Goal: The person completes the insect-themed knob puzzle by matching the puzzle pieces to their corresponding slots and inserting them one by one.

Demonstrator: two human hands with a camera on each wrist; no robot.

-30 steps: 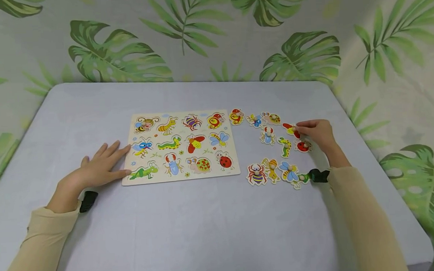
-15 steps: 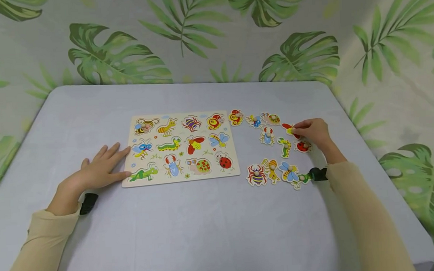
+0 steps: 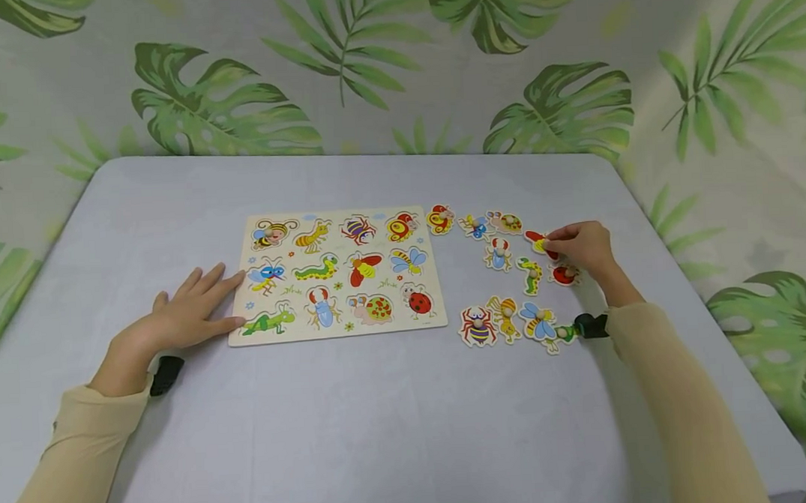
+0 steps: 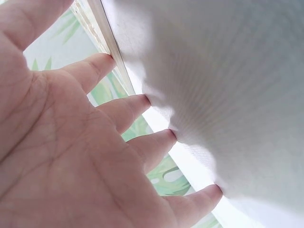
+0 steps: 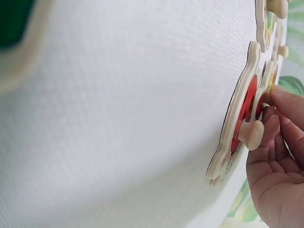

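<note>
A wooden insect puzzle board (image 3: 340,286) lies on the white table. My left hand (image 3: 183,317) rests spread beside it, thumb and forefinger at its left edge; the left wrist view shows straight fingers (image 4: 137,147) on the cloth. To the right of the board, my right hand (image 3: 584,247) pinches the red-winged firefly puzzle piece (image 3: 534,238) from above. Its knob is hidden by the fingers. Just below sits the ladybug piece (image 3: 565,275), its wooden knob (image 5: 251,134) showing close to my hand in the right wrist view.
Other knobbed pieces lie around: a butterfly (image 3: 440,219), a snail (image 3: 506,222), a stag beetle (image 3: 498,254), a caterpillar (image 3: 530,275), a spider (image 3: 477,326), an ant (image 3: 505,318) and a bee (image 3: 538,320). A grasshopper piece (image 3: 565,334) lies partly behind the black wrist camera (image 3: 591,325).
My right hand has shifted very slightly left over the firefly piece, which stays in place. The left hand has not moved.
</note>
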